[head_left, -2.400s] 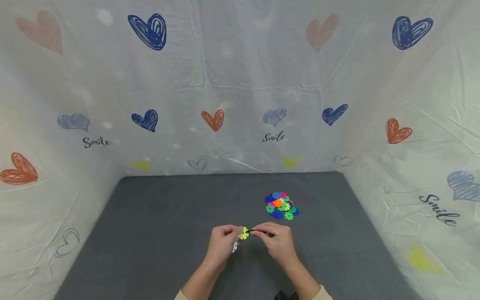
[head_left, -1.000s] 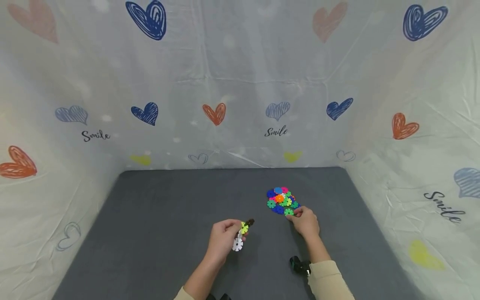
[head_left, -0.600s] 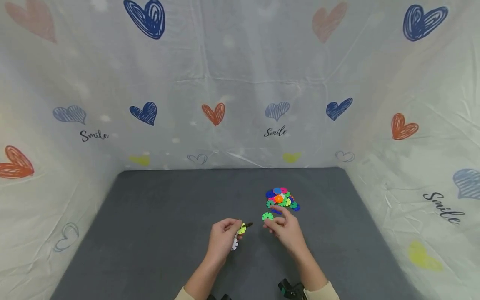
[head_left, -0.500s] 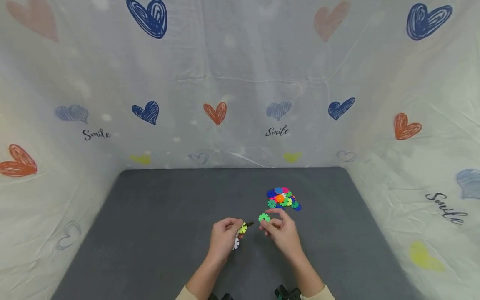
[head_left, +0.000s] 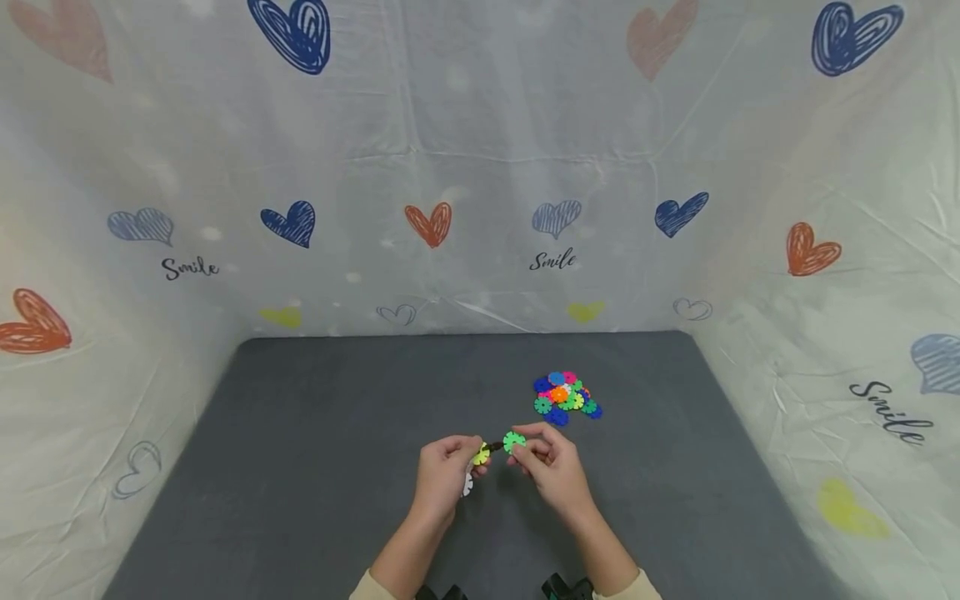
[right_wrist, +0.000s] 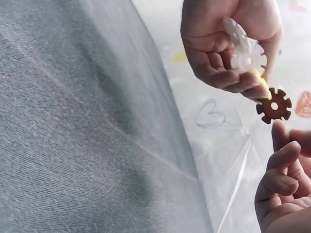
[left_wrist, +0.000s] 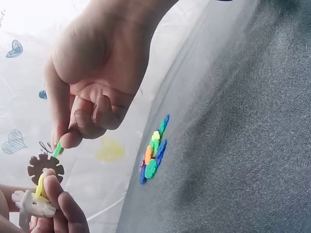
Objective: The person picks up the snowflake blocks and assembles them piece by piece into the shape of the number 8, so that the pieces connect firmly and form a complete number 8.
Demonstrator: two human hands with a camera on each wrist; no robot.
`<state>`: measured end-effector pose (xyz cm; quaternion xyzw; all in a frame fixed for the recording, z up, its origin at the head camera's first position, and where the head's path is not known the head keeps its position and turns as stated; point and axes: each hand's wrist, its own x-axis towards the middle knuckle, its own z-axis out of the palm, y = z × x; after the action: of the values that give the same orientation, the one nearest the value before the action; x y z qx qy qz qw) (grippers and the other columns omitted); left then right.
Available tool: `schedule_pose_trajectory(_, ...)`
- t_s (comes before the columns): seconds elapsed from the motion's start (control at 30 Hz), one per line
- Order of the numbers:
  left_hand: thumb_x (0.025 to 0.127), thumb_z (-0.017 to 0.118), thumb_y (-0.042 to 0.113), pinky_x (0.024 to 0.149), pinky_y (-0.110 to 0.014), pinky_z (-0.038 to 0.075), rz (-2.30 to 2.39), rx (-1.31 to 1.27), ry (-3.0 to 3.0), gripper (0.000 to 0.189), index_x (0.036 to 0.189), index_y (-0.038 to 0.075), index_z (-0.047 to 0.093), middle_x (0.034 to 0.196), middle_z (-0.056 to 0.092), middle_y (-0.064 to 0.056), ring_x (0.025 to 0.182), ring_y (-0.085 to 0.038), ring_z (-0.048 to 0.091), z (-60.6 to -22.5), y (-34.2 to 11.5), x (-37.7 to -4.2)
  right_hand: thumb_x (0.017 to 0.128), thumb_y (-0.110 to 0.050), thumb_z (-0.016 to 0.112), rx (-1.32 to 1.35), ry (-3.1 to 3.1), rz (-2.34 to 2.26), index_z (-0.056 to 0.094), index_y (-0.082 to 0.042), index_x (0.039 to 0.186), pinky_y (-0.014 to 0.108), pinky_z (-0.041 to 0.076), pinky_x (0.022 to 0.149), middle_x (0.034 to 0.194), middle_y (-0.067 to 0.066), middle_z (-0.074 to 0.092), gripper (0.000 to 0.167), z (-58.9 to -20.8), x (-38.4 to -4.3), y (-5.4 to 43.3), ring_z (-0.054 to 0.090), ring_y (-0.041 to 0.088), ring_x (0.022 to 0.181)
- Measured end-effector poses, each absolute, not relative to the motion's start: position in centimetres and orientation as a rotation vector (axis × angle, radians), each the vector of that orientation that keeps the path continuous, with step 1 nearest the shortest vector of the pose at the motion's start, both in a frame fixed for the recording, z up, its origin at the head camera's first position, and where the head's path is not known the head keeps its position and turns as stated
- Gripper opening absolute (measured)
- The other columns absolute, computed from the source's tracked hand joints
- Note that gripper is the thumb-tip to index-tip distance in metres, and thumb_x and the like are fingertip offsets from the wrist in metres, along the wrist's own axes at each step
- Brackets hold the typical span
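Note:
My left hand (head_left: 441, 473) pinches a short chain of notched plastic interlocking discs in finger and thumb. The chain runs from white discs (right_wrist: 248, 60) through a yellow disc (head_left: 482, 456) to a dark brown disc (right_wrist: 266, 110) at its free end. Facing it, my right hand (head_left: 557, 473) pinches a bright green disc (head_left: 513, 441) by its lower edge. In the left wrist view the green disc is edge-on, its rim right at the brown disc's notches. Fingers hide the green disc in the right wrist view. Both hands are held above the table.
A pile of mixed-colour notched discs (head_left: 559, 395) lies on the dark grey table (head_left: 337, 417), beyond my right hand. A pale curtain (head_left: 480, 167) printed with hearts surrounds the table's back and sides. Black wrist devices (head_left: 566, 588) show at the bottom edge.
My right hand went to the pile, picked up the green disc from its near edge and brought it left to the brown end of the chain. My left hand kept holding the chain.

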<state>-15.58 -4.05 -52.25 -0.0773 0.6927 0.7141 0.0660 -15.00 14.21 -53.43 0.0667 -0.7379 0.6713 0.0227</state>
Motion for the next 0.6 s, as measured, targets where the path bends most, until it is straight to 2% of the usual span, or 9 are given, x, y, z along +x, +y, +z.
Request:
schedule_pose_trajectory(0.1, 0.098, 0.067, 0.023, 0.064, -0.034, 0.058, 2.152, -0.196, 2.096, 0.030, 0.103, -0.006, 0.071, 0.083, 0.074, -0.019, 0.066, -0.021, 0.070, -52.14, -3.96, -15.60, 0.097, -0.014, 0.069, 0.189, -2.278, 2.075, 0.068, -0.003, 0.118, 0.024, 0.047, 0.055, 0.081, 0.017, 0.072, 0.024, -53.50, -15.10, 14.02, 0.061, 0.021, 0.064)
schedule_pose_trajectory(0.27, 0.098, 0.068, 0.024, 0.066, -0.035, 0.059, 2.172, -0.197, 2.102, 0.029, 0.102, -0.004, 0.072, 0.084, 0.074, -0.022, 0.065, -0.020, 0.070, -52.09, -3.69, -15.52, 0.096, -0.012, 0.070, 0.145, -2.206, 2.064, 0.068, -0.001, 0.117, 0.027, 0.051, 0.056, 0.082, 0.018, 0.072, 0.024, -53.72, -14.97, 13.69, 0.061, 0.032, 0.066)
schedule_pose_trajectory(0.33, 0.098, 0.069, 0.025, 0.067, -0.037, 0.059, 2.176, -0.222, 2.095, 0.029, 0.101, -0.004, 0.073, 0.085, 0.074, -0.022, 0.065, -0.020, 0.070, -52.01, -3.64, -15.53, 0.095, -0.011, 0.070, 0.138, -2.168, 2.055, 0.068, 0.000, 0.118, 0.027, 0.049, 0.054, 0.082, 0.019, 0.072, 0.025, -53.71, -14.88, 13.66, 0.061, 0.030, 0.065)
schedule_pose_trajectory(0.43, 0.098, 0.068, 0.025, 0.067, -0.037, 0.059, 2.178, -0.240, 2.087, 0.030, 0.101, -0.004, 0.073, 0.085, 0.074, -0.022, 0.066, -0.021, 0.070, -51.98, -3.60, -15.54, 0.096, -0.011, 0.069, 0.154, -2.151, 2.048, 0.067, 0.002, 0.118, 0.028, 0.045, 0.051, 0.082, 0.019, 0.072, 0.025, -53.57, -14.84, 13.73, 0.060, 0.019, 0.063)
schedule_pose_trajectory(0.6, 0.098, 0.068, 0.023, 0.067, -0.037, 0.059, 2.172, -0.215, 2.102, 0.029, 0.102, -0.005, 0.072, 0.083, 0.074, -0.022, 0.064, -0.019, 0.069, -52.02, -3.66, -15.51, 0.097, -0.011, 0.068, 0.220, -2.210, 2.059, 0.066, 0.004, 0.119, 0.033, 0.051, 0.056, 0.082, 0.020, 0.071, 0.027, -53.36, -15.02, 14.17, 0.065, 0.011, 0.069)
